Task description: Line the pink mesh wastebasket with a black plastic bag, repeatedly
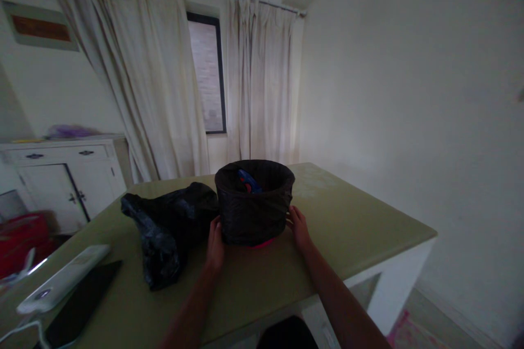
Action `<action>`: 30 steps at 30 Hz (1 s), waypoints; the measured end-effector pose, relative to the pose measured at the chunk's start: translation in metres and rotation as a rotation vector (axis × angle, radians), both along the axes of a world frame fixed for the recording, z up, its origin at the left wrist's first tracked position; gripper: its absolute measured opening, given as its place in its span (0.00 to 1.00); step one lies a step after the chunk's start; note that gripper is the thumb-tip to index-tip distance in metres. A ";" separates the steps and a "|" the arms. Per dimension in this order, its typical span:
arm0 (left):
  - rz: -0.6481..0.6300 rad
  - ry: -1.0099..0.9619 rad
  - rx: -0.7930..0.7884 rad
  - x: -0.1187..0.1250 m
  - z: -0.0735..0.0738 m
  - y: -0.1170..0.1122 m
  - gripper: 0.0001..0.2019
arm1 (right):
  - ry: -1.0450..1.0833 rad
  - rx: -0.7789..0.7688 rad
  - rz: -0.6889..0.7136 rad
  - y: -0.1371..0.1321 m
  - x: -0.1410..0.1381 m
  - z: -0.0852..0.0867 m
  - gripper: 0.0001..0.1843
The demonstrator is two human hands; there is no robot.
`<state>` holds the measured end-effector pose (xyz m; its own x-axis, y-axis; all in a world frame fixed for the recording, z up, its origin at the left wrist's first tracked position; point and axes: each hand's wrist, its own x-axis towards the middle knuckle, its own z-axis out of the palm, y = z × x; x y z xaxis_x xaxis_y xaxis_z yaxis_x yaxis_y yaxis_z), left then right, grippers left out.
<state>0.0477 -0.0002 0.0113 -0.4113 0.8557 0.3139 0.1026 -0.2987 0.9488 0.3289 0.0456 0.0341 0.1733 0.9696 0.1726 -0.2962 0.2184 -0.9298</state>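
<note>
A small trash bin lined with a black plastic bag (252, 221) stands upright on the table, the bag folded down over its rim. A bit of pink (262, 244) shows at its base. Inside lies a blue and red packet-like item (249, 181), partly hidden by the rim. My left hand (215, 244) holds the bin's left side, fingers curved along it. On the opposite side, my right hand (299, 227) grips the bin with its fingertips partly behind it. A crumpled black plastic bag (174, 223) lies left of the bin, close to my left hand.
The green tabletop (352, 218) has its front edge close to me. At the left are a white device with a cable (63, 278) and a dark flat object (84, 302). Beyond stand a white cabinet (96, 174), a red object (24, 242) and long curtains (155, 76).
</note>
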 end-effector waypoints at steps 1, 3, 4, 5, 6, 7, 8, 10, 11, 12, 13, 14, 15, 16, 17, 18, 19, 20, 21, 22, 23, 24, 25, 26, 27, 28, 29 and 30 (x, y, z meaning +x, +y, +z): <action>-0.005 -0.001 0.002 0.000 -0.001 0.001 0.32 | -0.002 0.002 0.004 0.000 0.000 0.001 0.28; -0.012 -0.011 -0.005 -0.002 -0.003 0.002 0.31 | -0.004 0.005 0.011 -0.002 0.000 0.001 0.28; -0.016 -0.017 -0.010 -0.002 -0.004 0.003 0.31 | -0.007 0.007 0.017 -0.002 0.000 0.002 0.28; -0.014 -0.024 -0.013 -0.003 -0.005 0.005 0.31 | -0.009 0.009 0.024 -0.002 0.000 0.002 0.28; -0.010 -0.030 -0.016 -0.004 -0.007 0.006 0.31 | -0.011 0.013 0.030 -0.002 0.000 0.002 0.27; -0.001 -0.035 -0.018 -0.004 -0.008 0.007 0.31 | -0.012 0.014 0.031 -0.002 0.001 0.001 0.27; 0.006 -0.038 -0.017 -0.005 -0.009 0.008 0.31 | -0.013 0.014 0.027 -0.002 0.001 0.001 0.27; -0.013 -0.036 -0.009 -0.005 -0.010 0.008 0.30 | -0.020 0.008 0.019 -0.001 0.001 0.000 0.27; -0.036 -0.033 -0.004 -0.005 -0.009 0.008 0.30 | -0.025 0.004 0.017 -0.001 0.001 0.000 0.28; -0.061 -0.029 0.003 -0.005 -0.009 0.008 0.31 | -0.029 0.002 0.018 0.000 0.002 -0.001 0.28; -0.080 -0.030 0.010 -0.005 -0.009 0.008 0.31 | -0.032 0.001 0.024 0.001 0.002 -0.002 0.29; -0.093 -0.032 0.014 -0.005 -0.008 0.008 0.31 | -0.036 0.003 0.032 0.002 0.002 -0.002 0.30; -0.095 -0.034 0.014 -0.005 -0.008 0.007 0.32 | -0.039 0.006 0.037 0.002 0.002 -0.003 0.30; -0.087 -0.035 0.012 -0.005 -0.007 0.007 0.32 | -0.041 0.008 0.039 0.003 0.002 -0.003 0.30; -0.082 -0.033 0.009 -0.005 -0.007 0.006 0.31 | -0.042 0.009 0.040 0.003 0.002 -0.003 0.30; -0.077 -0.032 0.008 -0.005 -0.007 0.006 0.30 | -0.043 0.010 0.040 0.003 0.003 -0.004 0.30; -0.080 -0.032 0.010 -0.005 -0.006 0.005 0.29 | -0.045 0.011 0.040 0.003 0.003 -0.004 0.29; -0.090 -0.033 0.015 -0.005 -0.005 0.004 0.28 | -0.049 0.015 0.043 0.003 0.003 -0.004 0.28; -0.108 -0.038 0.020 -0.004 -0.004 0.003 0.28 | -0.058 0.025 0.048 0.004 0.004 -0.005 0.27; -0.131 -0.042 0.024 -0.003 -0.003 0.003 0.28 | -0.071 0.040 0.056 0.004 0.004 -0.005 0.26; -0.151 -0.047 0.026 -0.002 -0.002 0.002 0.28 | -0.083 0.058 0.062 0.004 0.004 -0.005 0.24; -0.164 -0.052 0.023 -0.001 -0.001 0.001 0.28 | -0.094 0.072 0.066 0.004 0.004 -0.005 0.23; -0.174 -0.057 0.020 0.000 0.000 0.000 0.29 | -0.102 0.083 0.068 0.004 0.004 -0.006 0.22; -0.174 -0.062 0.019 0.001 0.001 0.000 0.29 | -0.105 0.087 0.069 0.004 0.004 -0.006 0.22; -0.168 -0.065 0.020 0.001 0.001 0.000 0.29 | -0.105 0.084 0.070 0.004 0.004 -0.006 0.22; -0.160 -0.063 0.026 0.001 0.001 0.000 0.29 | -0.104 0.078 0.068 0.004 0.004 -0.006 0.23; -0.154 -0.060 0.034 0.002 0.001 0.001 0.29 | -0.104 0.073 0.065 0.004 0.004 -0.005 0.23; -0.152 -0.055 0.044 0.001 0.001 0.001 0.29 | -0.107 0.069 0.065 0.004 0.004 -0.005 0.23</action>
